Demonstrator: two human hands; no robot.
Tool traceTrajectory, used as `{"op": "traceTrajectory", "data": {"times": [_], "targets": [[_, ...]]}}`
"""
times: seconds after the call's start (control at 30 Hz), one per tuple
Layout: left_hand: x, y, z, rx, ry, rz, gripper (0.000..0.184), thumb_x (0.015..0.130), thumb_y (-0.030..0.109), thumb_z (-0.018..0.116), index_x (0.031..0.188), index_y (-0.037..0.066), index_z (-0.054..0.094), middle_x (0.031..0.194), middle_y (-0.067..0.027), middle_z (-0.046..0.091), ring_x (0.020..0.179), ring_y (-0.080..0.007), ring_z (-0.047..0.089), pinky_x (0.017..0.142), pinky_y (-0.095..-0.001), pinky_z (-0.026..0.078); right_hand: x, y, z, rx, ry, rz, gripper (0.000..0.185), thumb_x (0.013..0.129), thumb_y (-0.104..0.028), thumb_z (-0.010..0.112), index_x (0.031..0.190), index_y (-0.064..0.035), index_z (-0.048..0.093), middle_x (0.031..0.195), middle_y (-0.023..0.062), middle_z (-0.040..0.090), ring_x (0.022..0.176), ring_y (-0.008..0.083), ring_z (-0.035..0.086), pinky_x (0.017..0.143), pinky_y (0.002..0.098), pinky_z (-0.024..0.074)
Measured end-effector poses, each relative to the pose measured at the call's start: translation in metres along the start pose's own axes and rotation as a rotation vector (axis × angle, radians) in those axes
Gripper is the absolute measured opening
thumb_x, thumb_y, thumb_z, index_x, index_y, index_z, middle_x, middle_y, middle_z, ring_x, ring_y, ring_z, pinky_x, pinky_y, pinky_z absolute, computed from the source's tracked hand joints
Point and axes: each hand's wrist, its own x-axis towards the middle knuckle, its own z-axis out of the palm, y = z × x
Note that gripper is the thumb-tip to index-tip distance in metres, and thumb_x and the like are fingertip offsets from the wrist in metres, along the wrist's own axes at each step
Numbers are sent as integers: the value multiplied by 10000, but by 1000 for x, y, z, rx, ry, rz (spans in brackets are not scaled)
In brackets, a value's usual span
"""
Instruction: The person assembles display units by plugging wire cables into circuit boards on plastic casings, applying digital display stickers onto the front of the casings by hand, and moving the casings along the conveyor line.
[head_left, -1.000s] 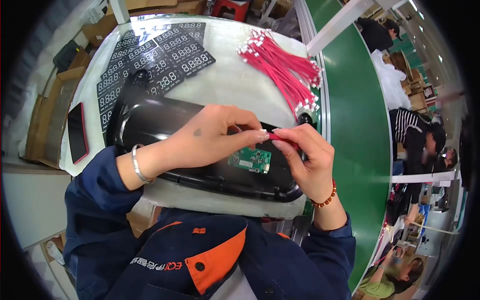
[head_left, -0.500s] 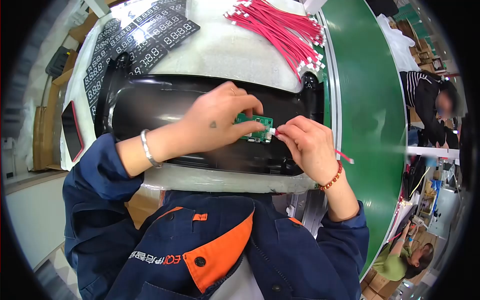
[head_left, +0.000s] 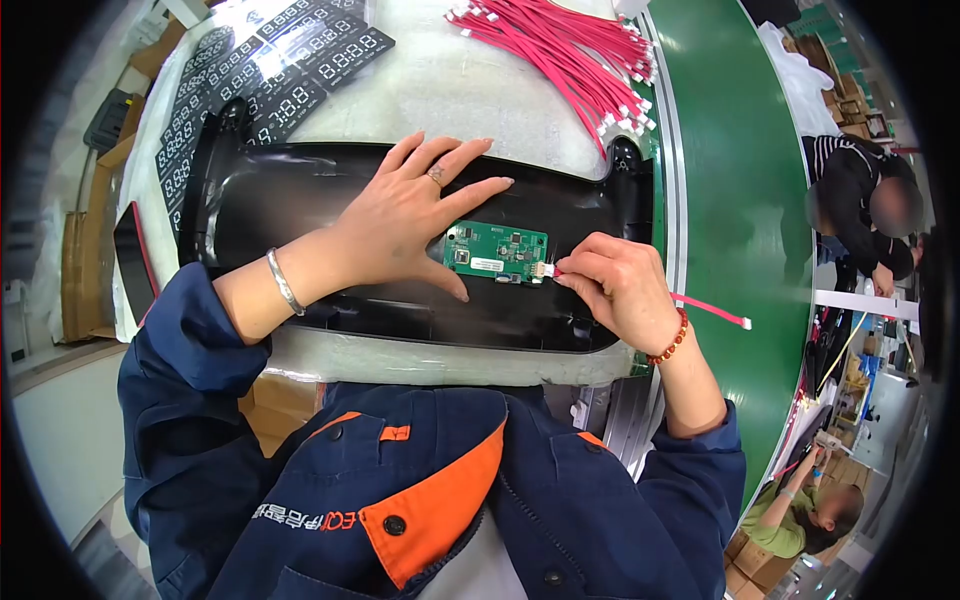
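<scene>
A green circuit board (head_left: 510,243) lies on a glossy black plastic housing (head_left: 300,215). My left hand (head_left: 410,215) is spread with its fingers apart, its palm side over the housing just left of the board. My right hand (head_left: 620,280) pinches the red cable (head_left: 715,308) close to its white connector (head_left: 544,270), which sits at the board's right edge; whether it is fully seated I cannot tell. The cable's other end sticks out to the right of my hand, over the green surface.
A bundle of red cables (head_left: 560,60) with white connectors lies at the back right. Black digit display panels (head_left: 270,70) are at the back left, a phone (head_left: 135,250) at the left edge. A green surface (head_left: 715,150) runs along the right. Two people are farther right.
My left hand has let go of the board and spread out, shifting left, so the board now shows whole. My right hand stays at the connector; the cable's free end has swung farther right.
</scene>
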Motion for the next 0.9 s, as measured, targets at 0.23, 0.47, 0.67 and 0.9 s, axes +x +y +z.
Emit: {"op": "traceTrajectory", "data": {"times": [0.23, 0.47, 0.67, 0.9], "targets": [[0, 0, 1, 1, 4, 1, 1075, 516, 545, 860, 1440, 174, 455, 1526, -148, 334, 1330, -352, 372, 1142, -509, 249, 0, 5, 0, 127, 11, -10, 106, 754, -17, 762, 846, -33, 712, 781, 80, 643, 647, 261, 631, 577, 338, 502], [-3, 5, 2, -20, -76, -31, 1095, 554, 570, 828, 1479, 167, 402, 1567, -168, 261, 1381, -390, 304, 1148, -548, 216, 9, 5, 2, 177, -49, -13, 94, 748, -33, 760, 824, -29, 705, 778, 77, 649, 664, 271, 640, 584, 348, 511], [3, -4, -22, -150, -161, 26, 1003, 611, 525, 832, 1449, 132, 444, 1599, -187, 219, 1461, -422, 187, 1170, -554, 184, 8, -47, -6, -30, 107, 0, 244, 738, -114, 768, 947, -29, 676, 979, 104, 657, 874, 297, 643, 719, 383, 539], [37, 60, -170, -1088, 630, 32, 447, 932, 259, 601, 1298, 4, 570, 1340, -188, 575, 1211, -320, 574, 1051, -415, 431, -20, -84, 62, -86, 225, -179, 248, 757, -112, 735, 967, 2, 668, 1111, 101, 665, 981, 265, 657, 770, 361, 549]]}}
